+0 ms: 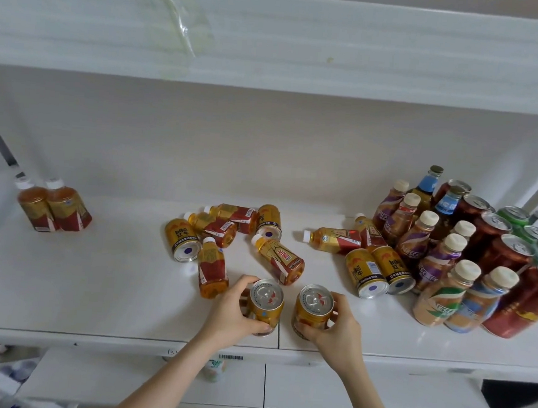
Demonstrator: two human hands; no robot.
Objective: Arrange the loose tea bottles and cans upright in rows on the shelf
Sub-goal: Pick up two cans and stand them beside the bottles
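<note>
At the far left of the shelf (111,272), two tea bottles (53,207) stood upright and touching, the only start of a row. Near the middle lay a loose heap (226,236): four tea bottles and two gold cans on their sides. In front of it, close to the shelf's front edge, the left hand (236,310) had its fingers curled round the left gold can (264,303), which stood upright. Just beside it but apart, the right hand (332,324) gripped the right gold can (312,307) the same way. Further right lay a second scatter (366,259) of two bottles and two cans. Beyond it, coffee bottles (444,250) and red cans (502,251) stood packed together. The job looked barely begun, with about ten pieces left to stand up and line up.
</note>
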